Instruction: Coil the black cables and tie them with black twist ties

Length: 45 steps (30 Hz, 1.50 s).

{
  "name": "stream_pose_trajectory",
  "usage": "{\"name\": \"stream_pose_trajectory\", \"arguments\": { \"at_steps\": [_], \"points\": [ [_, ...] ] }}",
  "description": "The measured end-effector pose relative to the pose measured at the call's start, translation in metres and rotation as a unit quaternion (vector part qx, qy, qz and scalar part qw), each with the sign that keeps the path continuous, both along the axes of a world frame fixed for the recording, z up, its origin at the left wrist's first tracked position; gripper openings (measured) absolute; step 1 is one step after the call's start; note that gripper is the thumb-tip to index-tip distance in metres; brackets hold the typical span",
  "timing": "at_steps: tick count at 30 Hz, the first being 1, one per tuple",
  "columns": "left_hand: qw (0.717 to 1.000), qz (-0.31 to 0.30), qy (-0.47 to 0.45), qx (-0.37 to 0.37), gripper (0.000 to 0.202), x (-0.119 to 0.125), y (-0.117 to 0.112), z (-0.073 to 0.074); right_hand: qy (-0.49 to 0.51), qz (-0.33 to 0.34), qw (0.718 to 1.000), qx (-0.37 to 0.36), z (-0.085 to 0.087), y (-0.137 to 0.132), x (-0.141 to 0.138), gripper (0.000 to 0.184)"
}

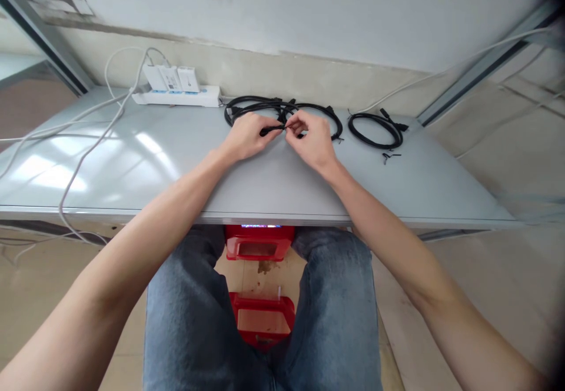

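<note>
My left hand (248, 136) and my right hand (310, 138) meet at the far middle of the grey table (154, 161). Both pinch the same bundled black cable (272, 130) where a short stretch of it shows between the fingers. The loops of that cable (329, 114) lie behind my hands, partly hidden by them. A second coiled black cable (375, 131) lies to the right of my right hand, apart from it. A small black twist tie (391, 156) lies in front of that coil.
A white power strip (176, 95) with three white adapters (171, 78) sits at the back left. White wires (83, 155) trail from it across the table's left and over the front edge. Red stools (259, 242) stand under the table between my knees.
</note>
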<state>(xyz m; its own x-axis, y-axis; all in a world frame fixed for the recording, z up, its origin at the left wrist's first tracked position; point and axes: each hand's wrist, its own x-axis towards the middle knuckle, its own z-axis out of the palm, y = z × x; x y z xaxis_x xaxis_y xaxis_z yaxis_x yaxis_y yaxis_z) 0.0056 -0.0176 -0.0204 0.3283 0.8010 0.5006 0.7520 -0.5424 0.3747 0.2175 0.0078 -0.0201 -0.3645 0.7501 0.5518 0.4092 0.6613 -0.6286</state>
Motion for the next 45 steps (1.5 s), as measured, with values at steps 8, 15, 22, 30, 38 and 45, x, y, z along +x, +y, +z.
{"name": "stream_pose_trajectory", "arguments": {
  "at_steps": [8, 15, 22, 30, 38, 45],
  "points": [
    [1.0, -0.003, 0.001, -0.005, 0.043, 0.0, 0.001, -0.001, -0.059, -0.004, 0.997, 0.052, 0.001, 0.002, 0.003, 0.028],
    [1.0, 0.009, 0.017, -0.008, 0.042, 0.0, 0.0, -0.002, -0.061, -0.001, 0.998, 0.017, 0.003, 0.0, 0.002, 0.034],
    [1.0, 0.008, 0.025, -0.005, 0.044, -0.001, 0.001, -0.001, -0.047, -0.003, 0.998, -0.028, 0.006, -0.002, 0.002, 0.031],
    [1.0, 0.009, 0.01, -0.001, 0.048, -0.002, 0.004, -0.002, 0.023, 0.007, 0.998, -0.062, 0.009, -0.003, 0.003, 0.022],
    [1.0, 0.004, 0.002, -0.009, 0.047, -0.002, 0.002, 0.001, 0.118, 0.063, 0.975, -0.176, 0.008, 0.002, 0.004, 0.024],
    [1.0, 0.006, 0.002, -0.009, 0.043, -0.001, 0.003, 0.0, 0.127, 0.068, 0.968, -0.204, 0.003, 0.007, 0.001, 0.036]
  ]
}}
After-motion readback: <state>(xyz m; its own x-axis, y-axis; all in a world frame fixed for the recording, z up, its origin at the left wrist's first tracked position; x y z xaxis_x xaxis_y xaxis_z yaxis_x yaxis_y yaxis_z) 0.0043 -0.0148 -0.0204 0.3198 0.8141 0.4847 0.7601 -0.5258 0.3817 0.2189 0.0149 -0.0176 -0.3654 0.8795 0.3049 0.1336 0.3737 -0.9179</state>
